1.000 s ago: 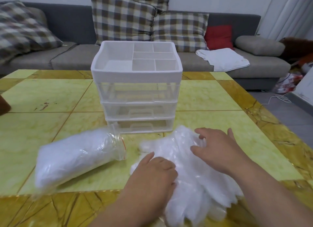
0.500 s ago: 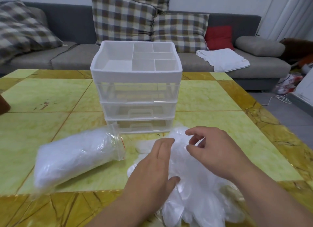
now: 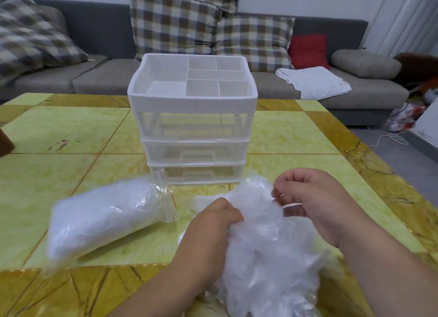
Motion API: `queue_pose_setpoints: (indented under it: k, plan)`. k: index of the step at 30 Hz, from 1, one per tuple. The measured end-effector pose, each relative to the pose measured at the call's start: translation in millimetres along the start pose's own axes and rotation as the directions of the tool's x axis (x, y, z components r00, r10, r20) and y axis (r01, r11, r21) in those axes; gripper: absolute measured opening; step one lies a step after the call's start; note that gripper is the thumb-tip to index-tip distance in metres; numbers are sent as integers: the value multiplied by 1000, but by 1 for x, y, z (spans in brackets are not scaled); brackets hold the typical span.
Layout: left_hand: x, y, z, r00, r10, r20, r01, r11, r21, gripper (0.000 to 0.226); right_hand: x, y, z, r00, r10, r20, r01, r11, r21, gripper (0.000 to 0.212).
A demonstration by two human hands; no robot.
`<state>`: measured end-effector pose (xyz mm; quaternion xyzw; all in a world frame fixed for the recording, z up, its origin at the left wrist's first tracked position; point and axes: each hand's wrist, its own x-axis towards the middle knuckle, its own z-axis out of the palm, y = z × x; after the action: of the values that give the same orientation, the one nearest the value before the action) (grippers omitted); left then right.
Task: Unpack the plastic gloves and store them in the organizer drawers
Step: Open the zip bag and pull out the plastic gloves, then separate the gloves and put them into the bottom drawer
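- My left hand [image 3: 213, 224] went from flat to gripping the gloves [image 3: 260, 245]; my right hand [image 3: 310, 203] pinched their top edge.
- The drawers [image 3: 194, 151] stayed closed, so I judged nothing stored yet.

Left hand [image 3: 213, 224] curled, gripping gloves [image 3: 263, 250]; right hand [image 3: 315, 205] pinching them, forearms angled inward.

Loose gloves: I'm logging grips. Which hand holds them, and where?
Both. The left hand grips the glove pile at its left side; the right hand pinches its top.
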<state>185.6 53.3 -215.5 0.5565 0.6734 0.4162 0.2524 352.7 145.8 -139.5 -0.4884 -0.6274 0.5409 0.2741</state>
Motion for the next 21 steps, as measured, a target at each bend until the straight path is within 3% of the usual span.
queue_pose_setpoints:
  k: [1,2,4,6,10,12,14,16,18,19,21]
  plan:
    - [4,1,0,994,-107,-9,104,982,-159,30,3,4,-2,998,-26,-62,19,993,-113,12]
    - [7,3,0,993,-120,-4,114,954,-277,29,4,8,-3,996,-43,-83,24,977,-211,13]
    - [8,6,-2,989,-147,-35,119,901,-418,34,4,13,-4,999,3,-37,-14,953,-303,35]
    - [10,3,-5,987,-161,11,150,890,-430,31,3,12,-6,996,70,50,-54,960,-276,68]
    - [6,9,-6,991,-131,-30,109,914,-391,28,3,12,-14,986,53,161,-18,977,-212,91]
    - [2,16,-3,978,-210,-19,166,822,-545,26,-1,10,-16,963,48,264,14,973,-230,87]
    - [10,10,-1,937,-341,80,309,696,-648,28,-8,3,-16,928,22,372,52,981,-188,60]
    - [27,-3,1,891,-435,132,425,696,-579,36,-11,-3,-16,911,-10,412,75,987,-141,44]
    - [35,-30,5,897,-422,132,432,775,-461,49,-10,-1,-12,925,-13,379,66,989,-129,34]
    - [40,-47,10,915,-379,139,404,860,-310,56,-8,4,-10,945,-2,326,60,984,-168,26]
    - [34,-45,3,959,-210,191,212,977,8,59,3,18,-7,991,15,137,28,949,-313,15]
